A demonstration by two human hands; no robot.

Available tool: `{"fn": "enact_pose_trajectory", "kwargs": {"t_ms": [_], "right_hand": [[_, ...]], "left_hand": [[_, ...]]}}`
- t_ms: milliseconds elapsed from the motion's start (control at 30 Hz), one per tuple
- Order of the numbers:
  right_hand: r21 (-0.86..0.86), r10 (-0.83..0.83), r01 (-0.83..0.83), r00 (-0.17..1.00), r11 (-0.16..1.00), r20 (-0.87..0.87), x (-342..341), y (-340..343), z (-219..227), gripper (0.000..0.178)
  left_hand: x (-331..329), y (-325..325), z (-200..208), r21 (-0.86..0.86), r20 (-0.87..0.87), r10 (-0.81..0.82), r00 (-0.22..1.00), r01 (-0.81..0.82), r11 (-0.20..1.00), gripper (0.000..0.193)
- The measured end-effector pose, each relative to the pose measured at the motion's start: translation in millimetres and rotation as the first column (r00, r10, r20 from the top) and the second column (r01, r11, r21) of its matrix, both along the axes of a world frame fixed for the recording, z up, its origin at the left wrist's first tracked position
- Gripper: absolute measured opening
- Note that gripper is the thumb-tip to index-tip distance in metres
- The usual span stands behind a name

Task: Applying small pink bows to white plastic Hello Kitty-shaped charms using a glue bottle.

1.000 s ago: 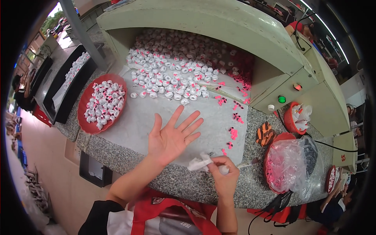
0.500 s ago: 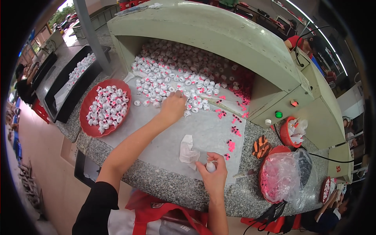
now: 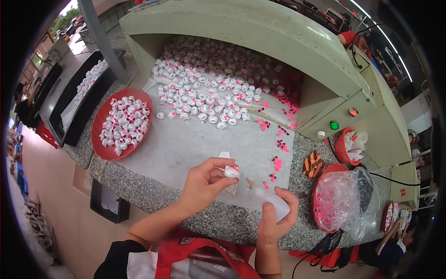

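Note:
Between the thumb and fingers of my left hand [image 3: 202, 186] is a small white ring-shaped piece [image 3: 231, 171] with a pink spot on it. My right hand [image 3: 277, 216] grips a whitish squeeze bottle [image 3: 275, 204], tilted so its thin nozzle points up and left toward the piece, a small gap apart. Under my left fingers lies a white paper scrap [image 3: 225, 155], partly hidden. Small pink pieces with dark spots [image 3: 277, 162] lie in a line to the right on the white sheet [image 3: 172, 151]. A big pile of white pieces [image 3: 204, 95] spreads beyond my hands.
A pale green machine housing [image 3: 241, 37] arches over the pile. At the left stands a red bowl [image 3: 96, 135] of white pieces. At the right are a plastic-covered red bowl [image 3: 317, 223], a small red basket [image 3: 342, 156] and an orange-black striped cloth [image 3: 313, 164]. A black bin [image 3: 109, 209] sits below the table edge.
My left hand has come back from the pile with a white piece. My right hand has moved right and now holds the bottle tilted, its nozzle toward that piece.

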State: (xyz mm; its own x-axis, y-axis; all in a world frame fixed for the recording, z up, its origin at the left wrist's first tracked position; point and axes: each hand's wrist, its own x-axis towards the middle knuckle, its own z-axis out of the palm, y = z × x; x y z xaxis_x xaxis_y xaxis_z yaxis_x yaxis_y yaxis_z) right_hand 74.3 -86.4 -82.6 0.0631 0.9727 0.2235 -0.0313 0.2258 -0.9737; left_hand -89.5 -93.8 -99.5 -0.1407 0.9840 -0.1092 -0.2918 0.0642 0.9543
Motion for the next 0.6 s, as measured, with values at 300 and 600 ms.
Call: {"fn": "enact_pose_trajectory", "kwargs": {"t_ms": [300,600], "right_hand": [[0.445,-0.072,-0.094,0.937,0.890,0.343,1,-13,10,0.027],[0.451,-0.064,-0.124,0.922,0.884,0.381,2,-13,13,0.026]], "left_hand": [[4,-6,10,0.183,-0.191,0.005,0.982,0.031,0.983,0.034],[7,-10,9,0.204,-0.077,0.013,0.997,0.003,0.979,0.030]]}}
